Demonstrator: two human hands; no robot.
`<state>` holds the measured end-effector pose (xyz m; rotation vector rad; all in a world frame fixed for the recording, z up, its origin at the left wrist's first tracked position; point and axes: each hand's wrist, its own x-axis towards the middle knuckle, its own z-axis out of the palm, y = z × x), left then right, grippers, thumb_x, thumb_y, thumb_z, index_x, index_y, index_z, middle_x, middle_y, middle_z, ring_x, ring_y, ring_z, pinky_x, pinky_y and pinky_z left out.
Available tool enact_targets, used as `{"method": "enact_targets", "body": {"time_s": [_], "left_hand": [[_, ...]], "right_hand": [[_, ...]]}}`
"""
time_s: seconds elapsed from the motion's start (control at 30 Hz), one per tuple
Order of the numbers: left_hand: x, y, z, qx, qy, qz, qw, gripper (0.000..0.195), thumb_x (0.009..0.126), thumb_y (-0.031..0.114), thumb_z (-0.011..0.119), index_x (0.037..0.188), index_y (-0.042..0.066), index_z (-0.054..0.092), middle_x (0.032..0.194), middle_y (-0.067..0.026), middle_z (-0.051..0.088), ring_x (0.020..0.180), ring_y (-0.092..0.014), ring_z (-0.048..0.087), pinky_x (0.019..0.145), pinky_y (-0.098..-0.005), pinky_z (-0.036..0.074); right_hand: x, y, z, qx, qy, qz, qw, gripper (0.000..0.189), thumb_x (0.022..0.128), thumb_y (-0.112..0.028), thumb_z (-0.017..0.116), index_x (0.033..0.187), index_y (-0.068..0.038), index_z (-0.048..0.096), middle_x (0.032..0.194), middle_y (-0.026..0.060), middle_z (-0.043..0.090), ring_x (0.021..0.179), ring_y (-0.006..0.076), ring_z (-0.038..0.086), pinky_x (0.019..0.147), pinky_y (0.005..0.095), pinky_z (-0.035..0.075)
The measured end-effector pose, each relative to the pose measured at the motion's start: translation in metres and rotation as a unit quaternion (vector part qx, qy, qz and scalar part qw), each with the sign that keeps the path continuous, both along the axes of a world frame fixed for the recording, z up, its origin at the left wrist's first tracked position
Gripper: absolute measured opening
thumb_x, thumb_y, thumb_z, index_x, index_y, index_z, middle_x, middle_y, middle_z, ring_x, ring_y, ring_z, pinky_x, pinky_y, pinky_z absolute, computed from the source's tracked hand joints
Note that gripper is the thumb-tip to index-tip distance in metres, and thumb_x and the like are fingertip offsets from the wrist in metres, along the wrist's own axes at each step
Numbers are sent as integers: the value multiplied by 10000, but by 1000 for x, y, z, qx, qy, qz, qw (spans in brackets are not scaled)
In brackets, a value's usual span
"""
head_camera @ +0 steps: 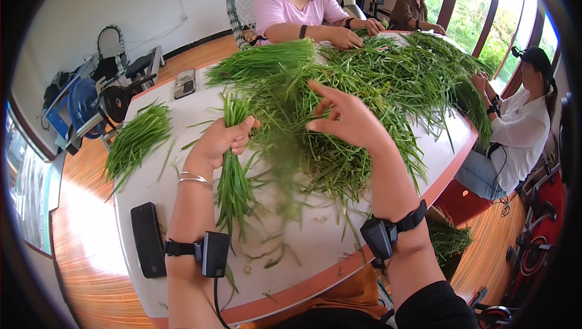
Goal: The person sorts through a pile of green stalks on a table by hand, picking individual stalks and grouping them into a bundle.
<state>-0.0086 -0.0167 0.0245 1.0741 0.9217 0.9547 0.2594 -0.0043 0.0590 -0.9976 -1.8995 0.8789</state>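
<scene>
My left hand (pixel 223 142) grips an upright bundle of long green leaf vegetables, likely garlic chives (pixel 234 179). The cut ends stand above the fist and the leaf tips hang down toward the table. To its right, over a large loose heap of the same greens (pixel 391 83), my right hand (pixel 348 117) has its index finger stretched out and its thumb apart. Nothing shows in its fingers. A blurred green streak (pixel 286 165) hangs in the air between the two hands; its exact shape cannot be made out.
A sorted bundle (pixel 141 135) lies at the table's left; another pile (pixel 268 58) is at the back. Two phones (pixel 148 240) (pixel 185 84) rest on the white table (pixel 318 251) among leaf scraps. Three other people handle greens or sit around it. A container of greens (pixel 448 242) stands below right.
</scene>
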Motion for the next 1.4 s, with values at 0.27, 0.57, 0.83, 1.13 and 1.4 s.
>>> {"method": "enact_targets", "body": {"time_s": [0.27,0.57,0.83,1.13,1.4], "left_hand": [[1,0,2,3,22,-5,1000,254,860,204,617,980,-15,567,514,80,352,428,-17,300,406,-187,251],[-11,5,-7,-1,-2,24,1000,250,877,216,594,986,-7,563,520,90,322,426,-14,307,405,-185,252],[-15,7,-7,-16,-31,71,997,230,893,204,572,1006,4,561,527,95,313,425,-14,313,403,-182,259],[-12,4,-2,-14,10,37,999,280,894,213,564,1049,-20,559,530,95,310,431,-12,306,413,-175,253],[-10,5,-4,-12,26,17,999,320,899,231,553,1077,-35,563,568,82,344,465,-23,327,432,-187,281]], "right_hand": [[16,12,-9,-2,-505,-93,858,258,641,-290,707,807,-92,701,767,115,659,742,278,632,667,363,507],[-11,-6,3,-54,-79,144,985,233,772,-196,653,881,9,654,667,52,605,612,109,541,583,273,446],[-11,15,-20,67,-213,-170,960,175,789,-217,616,843,-58,665,647,107,611,581,275,570,578,360,468],[-14,3,-19,47,-437,-63,896,201,700,-278,671,765,-89,658,736,87,640,705,267,612,629,370,482],[-26,7,-16,77,-196,-117,971,233,769,-233,631,812,-4,626,711,143,631,653,281,614,620,353,481]]}}
